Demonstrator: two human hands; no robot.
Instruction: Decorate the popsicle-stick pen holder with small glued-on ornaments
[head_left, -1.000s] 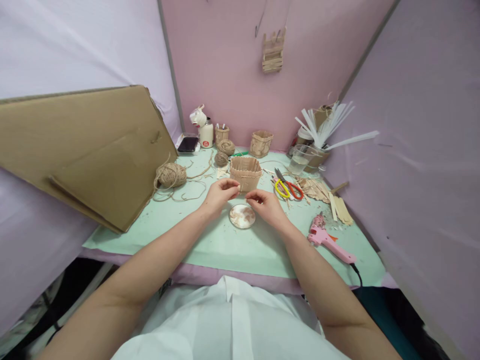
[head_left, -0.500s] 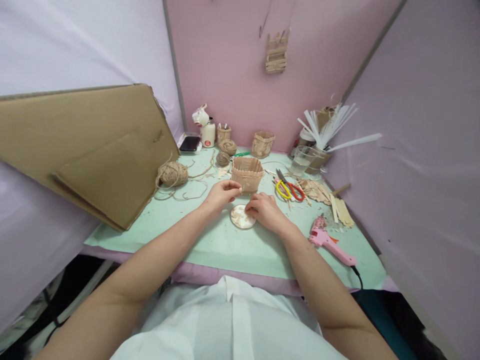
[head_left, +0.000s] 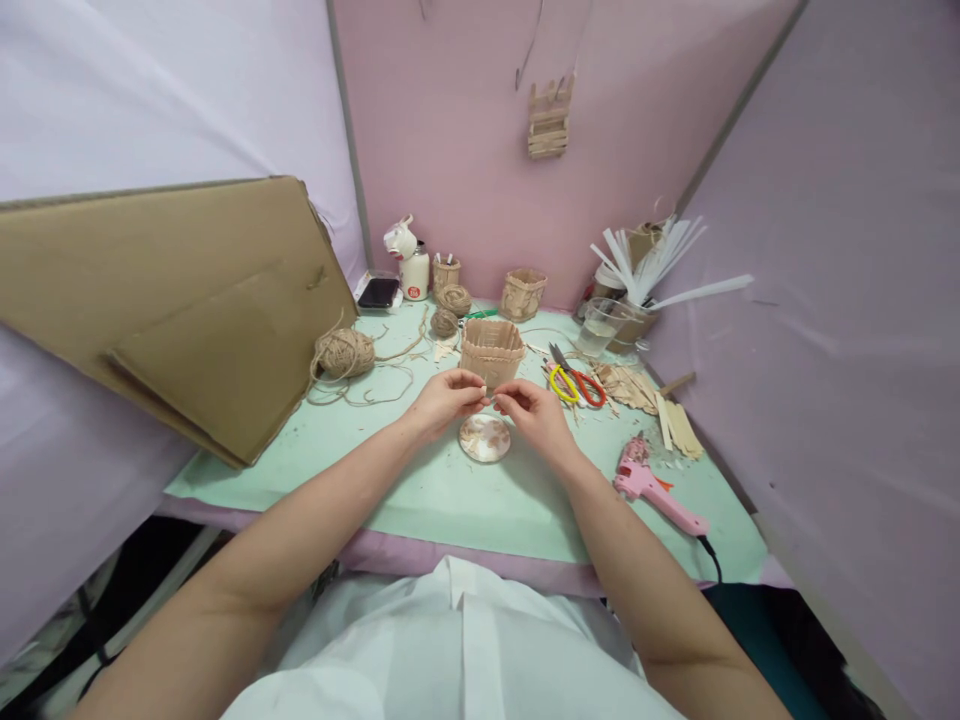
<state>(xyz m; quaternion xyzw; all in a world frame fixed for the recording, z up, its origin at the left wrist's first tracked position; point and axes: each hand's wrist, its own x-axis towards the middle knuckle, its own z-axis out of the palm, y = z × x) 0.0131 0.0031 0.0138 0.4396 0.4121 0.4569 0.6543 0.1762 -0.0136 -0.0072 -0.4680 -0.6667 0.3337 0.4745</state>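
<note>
Both hands meet just in front of a tan, many-sided basket (head_left: pixel 491 345) with a scalloped rim. My left hand (head_left: pixel 451 398) is closed in a pinch on a tiny pale piece too small to name. Fingertips of my right hand (head_left: pixel 531 408) are pinched together close beside it; whatever lies between them cannot be made out. Just below the hands, a small round white dish (head_left: pixel 484 440) with light brown bits on it rests on the green tabletop (head_left: pixel 465 510).
To the right lie scissors (head_left: pixel 574 378) with yellow and red handles, wood strips (head_left: pixel 679 425) and a pink glue gun (head_left: pixel 660 490). Twine balls (head_left: pixel 345 352) and a cardboard sheet (head_left: pixel 187 310) stand left. Behind are another basket (head_left: pixel 523 293) and a plastic cup (head_left: pixel 600 325).
My right hand has lifted from the round dish and moved up beside my left hand. My left hand stays pinched in nearly the same place. The view has shifted slightly.
</note>
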